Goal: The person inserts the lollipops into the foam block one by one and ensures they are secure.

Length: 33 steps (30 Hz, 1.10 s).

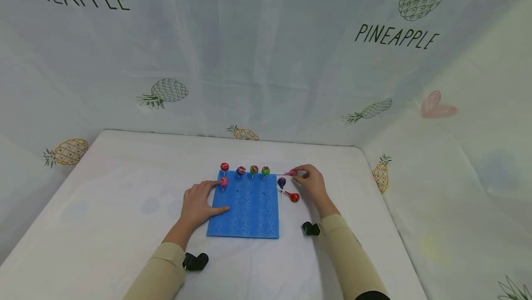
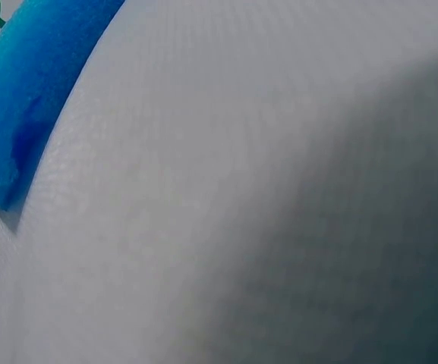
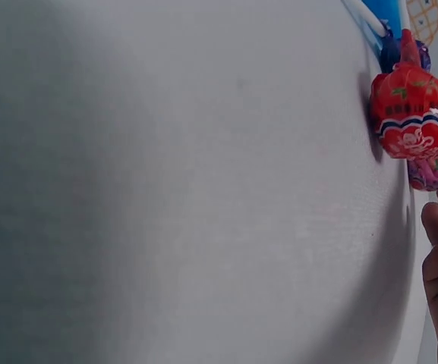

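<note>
A blue foam board [image 1: 245,212] lies flat on the white table. Along its far edge stand a red lollipop [image 1: 224,166], a purple-and-red lollipop [image 1: 240,171] and two green ones [image 1: 265,171]; a pink lollipop [image 1: 224,182] stands nearer, at the left. My left hand [image 1: 197,204] rests at the board's left side, its thumb stretched over the surface and its fingertips by that pink lollipop. Beyond the far right corner, my right hand [image 1: 312,182] pinches another pink lollipop [image 1: 292,172] by its head, the stick pointing left. Part of the board [image 2: 36,83] shows in the left wrist view.
Right of the board lie a purple lollipop [image 1: 281,182] and a red lollipop [image 1: 294,197], their sticks crossing. The red one's wrapper [image 3: 412,117] looms large in the right wrist view. Pineapple-printed cloth [image 1: 266,60] hangs behind the table [image 1: 137,180].
</note>
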Tool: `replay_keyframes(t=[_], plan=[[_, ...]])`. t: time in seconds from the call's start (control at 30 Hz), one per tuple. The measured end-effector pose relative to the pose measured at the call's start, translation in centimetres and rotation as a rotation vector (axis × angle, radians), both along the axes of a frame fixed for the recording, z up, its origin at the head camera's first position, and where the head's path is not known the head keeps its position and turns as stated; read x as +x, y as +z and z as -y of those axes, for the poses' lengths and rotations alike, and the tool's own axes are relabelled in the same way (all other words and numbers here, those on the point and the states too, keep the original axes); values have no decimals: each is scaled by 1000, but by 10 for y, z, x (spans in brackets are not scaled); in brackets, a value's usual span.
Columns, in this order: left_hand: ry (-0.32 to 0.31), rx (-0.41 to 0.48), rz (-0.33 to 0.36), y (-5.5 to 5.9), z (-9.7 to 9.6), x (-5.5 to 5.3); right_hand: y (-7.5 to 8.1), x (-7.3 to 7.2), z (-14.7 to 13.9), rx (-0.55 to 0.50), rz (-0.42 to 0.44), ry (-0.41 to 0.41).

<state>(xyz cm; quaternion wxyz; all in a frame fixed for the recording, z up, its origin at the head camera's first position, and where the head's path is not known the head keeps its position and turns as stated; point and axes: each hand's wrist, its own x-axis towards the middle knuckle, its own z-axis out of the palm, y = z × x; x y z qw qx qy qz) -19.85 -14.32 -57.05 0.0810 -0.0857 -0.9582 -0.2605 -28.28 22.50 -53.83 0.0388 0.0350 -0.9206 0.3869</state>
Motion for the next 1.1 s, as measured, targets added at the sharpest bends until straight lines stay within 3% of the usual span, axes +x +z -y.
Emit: replay_keyframes(t=[0.3,0.67,1.1], plan=[[-5,20,-5,1,-2,0,-3,-7,0,24,80,3],[-9,7,3,0,-2,0,-6,-10,-2,27,94,4],[0,4,6,2,-1,0,7,-3,1,-5,21,44]])
